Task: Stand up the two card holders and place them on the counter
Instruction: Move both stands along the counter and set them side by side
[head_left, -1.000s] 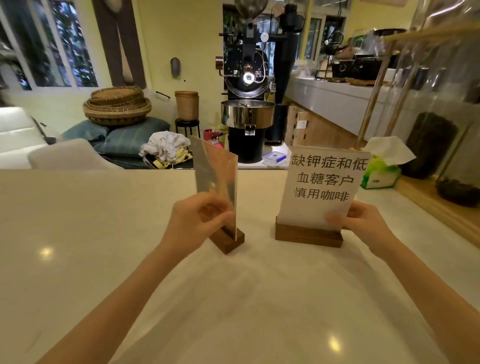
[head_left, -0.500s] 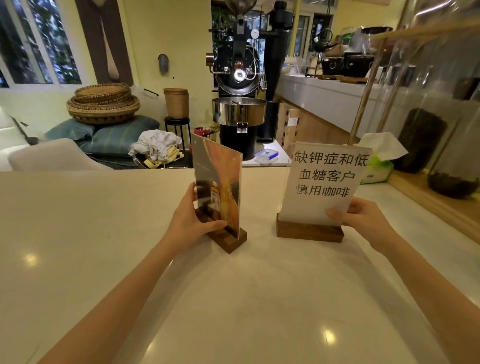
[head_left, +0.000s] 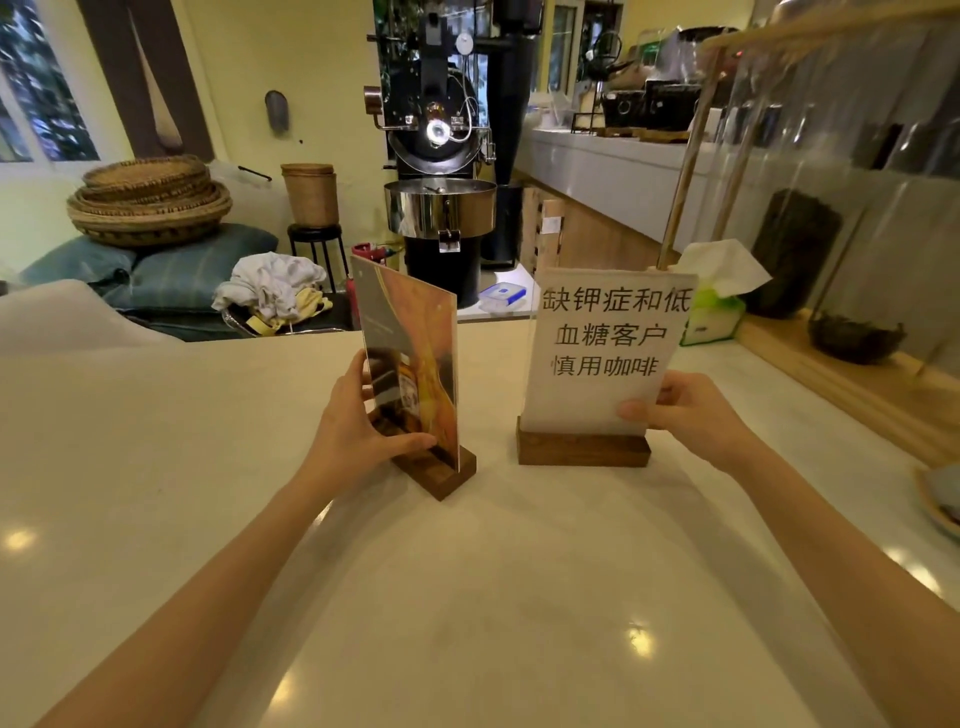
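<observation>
Since the left card holder (head_left: 415, 384) has rotated to face more forward, both holders stand on the surface (head_left: 467, 597); left hand (head_left: 358, 436) grips it, right hand (head_left: 691, 415) pinches the right card holder (head_left: 597, 364).

Left card holder (head_left: 410, 364) swung round from edge-on to show its orange face, left hand (head_left: 358, 431) slid from the front down behind the panel, thumb near the base

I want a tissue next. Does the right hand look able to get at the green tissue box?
Probably yes: the green tissue box sits beyond the right hand with bare counter between, but it must first release the white-sign card holder.
</observation>
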